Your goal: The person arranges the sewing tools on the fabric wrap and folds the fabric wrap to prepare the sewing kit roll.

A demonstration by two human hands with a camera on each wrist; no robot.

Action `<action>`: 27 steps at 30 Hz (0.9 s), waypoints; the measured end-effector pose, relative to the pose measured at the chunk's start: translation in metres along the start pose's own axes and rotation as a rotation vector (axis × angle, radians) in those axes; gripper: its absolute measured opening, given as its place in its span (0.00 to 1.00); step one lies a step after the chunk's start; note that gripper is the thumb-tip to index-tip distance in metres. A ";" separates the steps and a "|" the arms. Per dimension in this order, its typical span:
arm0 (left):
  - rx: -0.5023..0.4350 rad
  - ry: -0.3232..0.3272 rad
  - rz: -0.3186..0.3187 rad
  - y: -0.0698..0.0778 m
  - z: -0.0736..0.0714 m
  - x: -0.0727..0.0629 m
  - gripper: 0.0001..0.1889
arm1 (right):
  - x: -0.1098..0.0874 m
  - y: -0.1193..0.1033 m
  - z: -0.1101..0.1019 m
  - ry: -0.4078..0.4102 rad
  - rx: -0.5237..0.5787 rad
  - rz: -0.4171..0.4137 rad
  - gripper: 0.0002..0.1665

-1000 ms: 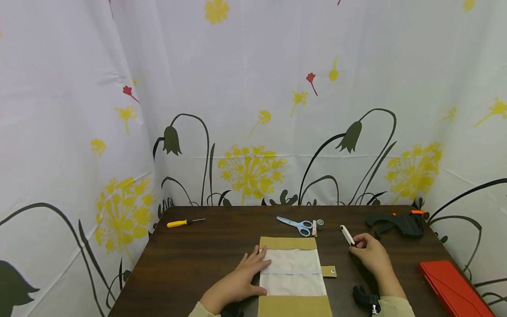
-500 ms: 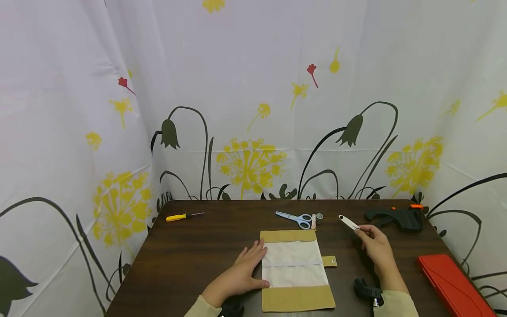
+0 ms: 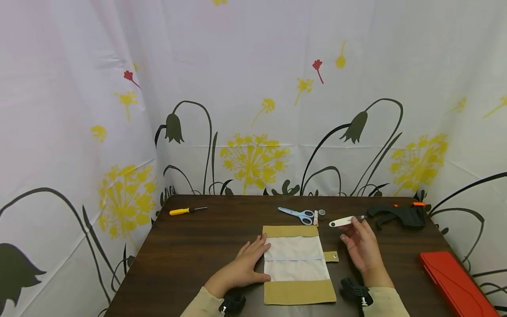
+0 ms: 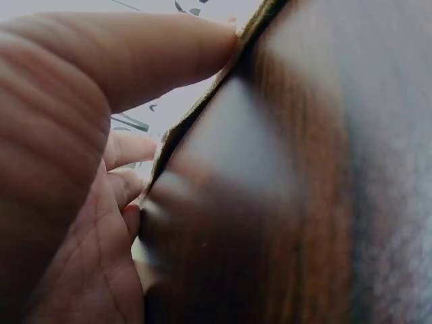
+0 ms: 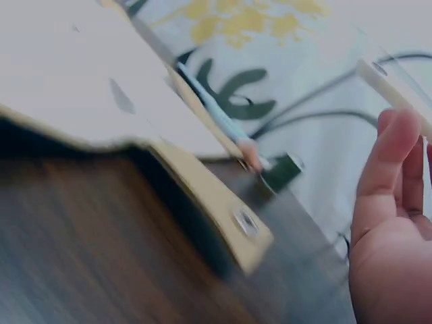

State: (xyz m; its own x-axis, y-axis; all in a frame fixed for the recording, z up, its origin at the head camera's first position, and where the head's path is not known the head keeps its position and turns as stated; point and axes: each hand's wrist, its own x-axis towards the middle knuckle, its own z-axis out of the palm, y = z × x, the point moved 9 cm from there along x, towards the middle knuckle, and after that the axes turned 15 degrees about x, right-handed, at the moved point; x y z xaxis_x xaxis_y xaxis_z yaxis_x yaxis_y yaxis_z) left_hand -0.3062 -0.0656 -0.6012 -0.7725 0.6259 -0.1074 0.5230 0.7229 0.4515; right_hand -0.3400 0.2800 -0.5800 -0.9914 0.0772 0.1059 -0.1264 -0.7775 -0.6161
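A tan and white fabric pouch [image 3: 297,268] lies unfolded on the table, its snap tab [image 3: 331,256] pointing right. My left hand [image 3: 241,270] rests at its left edge, fingers spread; in the left wrist view the thumb [image 4: 169,50] touches the fabric edge [image 4: 192,111]. To the right of the pouch, above the table, my right hand [image 3: 362,251] pinches a slim white-handled tool [image 3: 340,221]. That tool has a hole at its left end and a dark, narrow tip on the right, too small to identify. The right wrist view shows only part of its white handle [image 5: 385,84].
Behind the pouch lie blue scissors [image 3: 297,215], a small pinkish-white piece [image 3: 315,216] and a small green roll [image 3: 321,214]. A yellow screwdriver [image 3: 180,211] is at back left. A black tool with orange parts [image 3: 404,215] and a red case [image 3: 455,281] lie right.
My right hand has lifted the white-handled tool and turned it, so its holed end now points left toward the pouch. My left hand stays at the pouch's edge.
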 end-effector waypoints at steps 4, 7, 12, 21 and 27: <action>-0.008 -0.004 -0.006 0.001 0.000 0.000 0.52 | -0.001 0.015 0.019 -0.044 0.042 0.028 0.12; -0.003 -0.006 -0.008 0.001 -0.001 0.001 0.53 | -0.001 0.027 0.036 -0.046 0.031 0.079 0.11; 0.035 -0.011 -0.004 0.001 0.000 0.003 0.52 | -0.001 0.042 0.068 -0.044 -0.050 0.147 0.11; 0.045 0.005 0.005 0.001 0.000 -0.001 0.49 | 0.004 0.096 0.101 -0.096 -0.093 0.214 0.10; 0.034 0.006 0.020 0.002 -0.002 -0.003 0.48 | 0.000 0.135 0.091 -0.183 0.065 0.270 0.12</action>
State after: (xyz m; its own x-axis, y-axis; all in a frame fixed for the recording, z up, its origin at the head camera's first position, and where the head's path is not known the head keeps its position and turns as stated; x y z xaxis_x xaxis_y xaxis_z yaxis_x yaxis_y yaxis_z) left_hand -0.3033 -0.0664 -0.5981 -0.7636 0.6388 -0.0935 0.5502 0.7197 0.4234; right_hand -0.3537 0.1185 -0.5925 -0.9654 -0.2460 0.0871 0.1488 -0.7931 -0.5907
